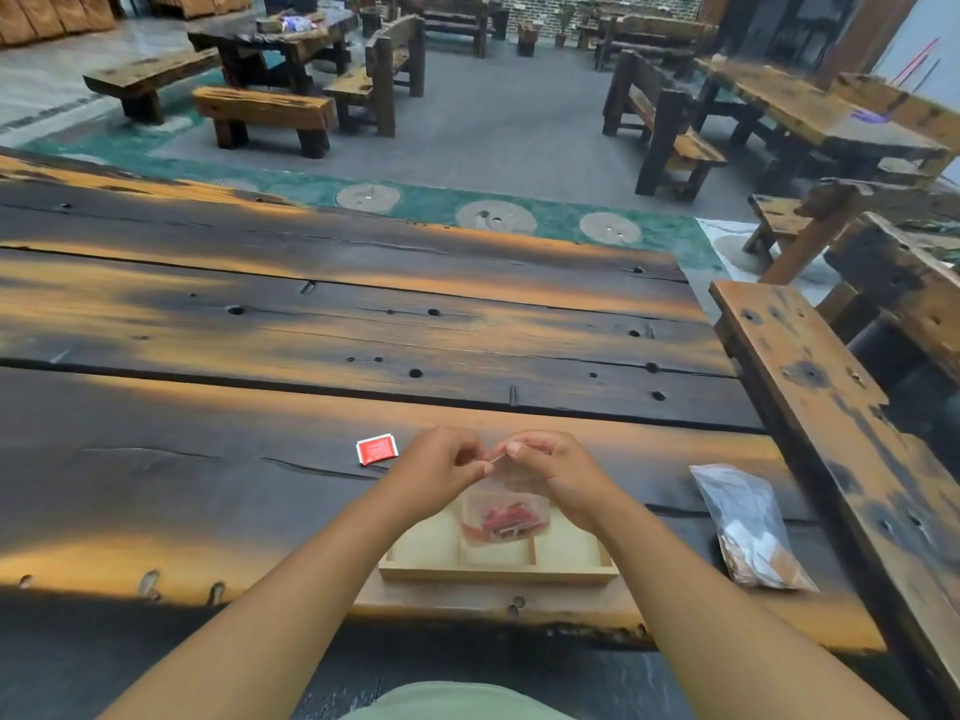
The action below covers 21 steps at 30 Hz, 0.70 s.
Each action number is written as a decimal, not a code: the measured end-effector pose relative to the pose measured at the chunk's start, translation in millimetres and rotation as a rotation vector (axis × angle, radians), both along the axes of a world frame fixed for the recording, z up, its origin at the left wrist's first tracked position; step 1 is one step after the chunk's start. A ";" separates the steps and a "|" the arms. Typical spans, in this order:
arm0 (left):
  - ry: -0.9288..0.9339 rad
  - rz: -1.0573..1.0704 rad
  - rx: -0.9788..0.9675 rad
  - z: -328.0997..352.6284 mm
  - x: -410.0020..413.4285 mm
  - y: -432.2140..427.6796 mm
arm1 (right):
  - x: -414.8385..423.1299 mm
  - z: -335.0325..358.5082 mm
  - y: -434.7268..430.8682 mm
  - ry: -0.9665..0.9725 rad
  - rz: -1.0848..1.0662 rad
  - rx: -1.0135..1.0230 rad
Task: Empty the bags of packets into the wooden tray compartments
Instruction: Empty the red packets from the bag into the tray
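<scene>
A: Hands, position?
B: Left hand (436, 475) and right hand (556, 478) are close together above the table's near edge, fingertips almost meeting. Both pinch the top edge of a small clear plastic bag of red packets (506, 519), fingers curled on the film.

A: Bag mouth parted or sealed?
B: Cannot tell. The fingers hide it.

A: Where does it hang?
B: Over the pale wooden tray (498, 575), with its lower end above the middle compartment. Contact with the tray floor is unclear. The red packets sit bunched at the bottom of the bag.

A: Tray placement?
B: Flat on the dark plank table (208, 485), at its near edge. Thin dividers split it into compartments.

A: Other items?
B: A single red square packet (376, 449), white-bordered, lies flat just left of the left hand, apart from the tray. A second clear plastic bag (753, 527), holding white and brown packets, lies on its side well right of the tray, near the long wooden bench (810, 407).
</scene>
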<state>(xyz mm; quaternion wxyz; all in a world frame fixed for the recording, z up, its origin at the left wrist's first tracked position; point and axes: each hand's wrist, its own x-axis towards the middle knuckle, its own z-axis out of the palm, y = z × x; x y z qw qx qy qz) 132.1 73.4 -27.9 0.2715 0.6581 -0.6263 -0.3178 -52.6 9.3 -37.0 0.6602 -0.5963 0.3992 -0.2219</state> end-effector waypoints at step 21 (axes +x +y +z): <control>0.470 0.326 0.039 -38.0 -32.7 24.6 | 23.6 -6.2 21.2 0.168 -0.179 0.189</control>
